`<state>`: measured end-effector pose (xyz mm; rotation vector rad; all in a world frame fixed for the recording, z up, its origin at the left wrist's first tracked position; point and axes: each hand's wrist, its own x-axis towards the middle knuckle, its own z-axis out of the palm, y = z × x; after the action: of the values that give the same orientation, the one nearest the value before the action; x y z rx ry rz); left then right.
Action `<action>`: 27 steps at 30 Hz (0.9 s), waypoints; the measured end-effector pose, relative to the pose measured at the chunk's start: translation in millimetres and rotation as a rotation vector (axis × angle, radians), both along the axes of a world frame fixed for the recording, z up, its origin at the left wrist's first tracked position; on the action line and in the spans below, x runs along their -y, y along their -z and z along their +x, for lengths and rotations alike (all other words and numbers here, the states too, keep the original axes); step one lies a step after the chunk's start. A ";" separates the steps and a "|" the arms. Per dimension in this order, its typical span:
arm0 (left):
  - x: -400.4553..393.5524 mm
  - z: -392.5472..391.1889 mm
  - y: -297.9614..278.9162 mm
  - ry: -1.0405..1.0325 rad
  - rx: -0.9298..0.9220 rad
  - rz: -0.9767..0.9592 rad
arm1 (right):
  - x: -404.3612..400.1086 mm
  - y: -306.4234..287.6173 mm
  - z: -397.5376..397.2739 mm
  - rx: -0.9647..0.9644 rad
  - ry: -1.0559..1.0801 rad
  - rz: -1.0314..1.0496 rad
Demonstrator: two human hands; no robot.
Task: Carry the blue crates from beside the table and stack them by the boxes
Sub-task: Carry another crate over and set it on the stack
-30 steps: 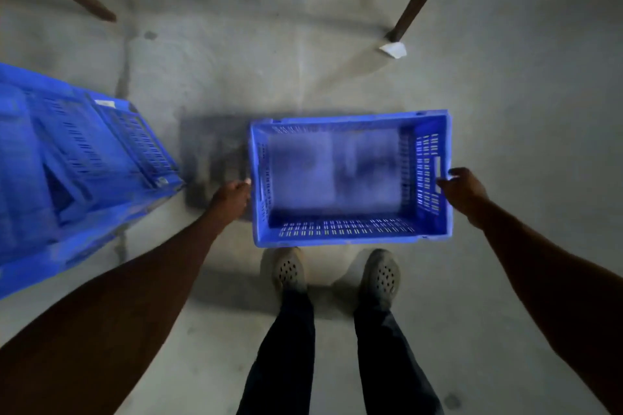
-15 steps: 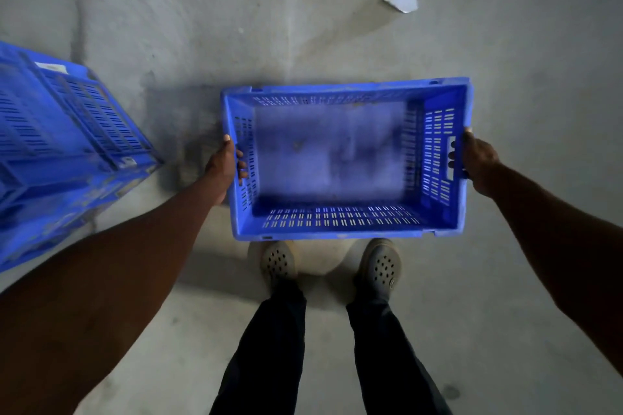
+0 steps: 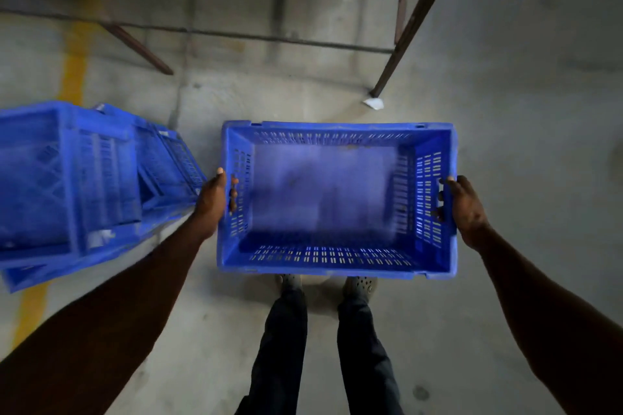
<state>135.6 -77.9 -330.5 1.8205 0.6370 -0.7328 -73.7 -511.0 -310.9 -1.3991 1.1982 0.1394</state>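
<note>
An empty blue slotted crate (image 3: 323, 263) hangs level in front of me, above my feet. My left hand (image 3: 215, 199) grips its left end wall, fingers hooked through the handle slot. At the opposite end my right hand (image 3: 463, 205) grips the right wall, with fingers curled into that handle slot. To the left, more blue crates (image 3: 77, 185) sit in a leaning stack on the concrete floor.
Brown metal table legs (image 3: 414, 27) and a low crossbar (image 3: 269, 39) stand ahead on the floor. A white scrap (image 3: 373, 103) lies by the right leg's foot. A yellow floor line (image 3: 72, 77) runs along the left. My shoes (image 3: 359, 285) are just below the crate.
The crate has risen off the floor and come closer to me, held at both ends. My view has tilted up, bringing more of the table legs and the left stack into sight.
</note>
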 end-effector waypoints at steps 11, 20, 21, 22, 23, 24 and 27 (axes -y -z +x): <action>-15.4 -26.6 -295.9 -0.024 0.137 -0.119 | -2.9 -266.7 -30.8 0.345 0.064 0.127; 11.7 -51.8 -419.3 0.017 0.273 -0.021 | -3.2 -383.3 -73.4 0.306 0.159 0.037; 16.5 -55.0 -425.2 0.025 0.282 -0.015 | -0.3 -389.2 -79.3 0.289 0.179 0.040; 21.1 -56.7 -429.1 0.029 0.292 -0.013 | 3.5 -393.0 -84.5 0.279 0.194 0.049; 26.0 -58.2 -432.3 0.037 0.301 -0.011 | 6.0 -397.3 -89.5 0.275 0.203 0.059; 30.5 -59.9 -433.7 0.048 0.307 -0.002 | 9.0 -398.4 -95.0 0.274 0.206 0.066; 42.2 -66.6 -436.2 0.092 0.278 -0.005 | 8.9 -412.2 -115.4 0.246 0.212 0.043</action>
<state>68.9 -120.1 105.7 1.9124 0.3707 -0.5264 -189.0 -519.9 101.3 -1.2047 1.1217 -0.1512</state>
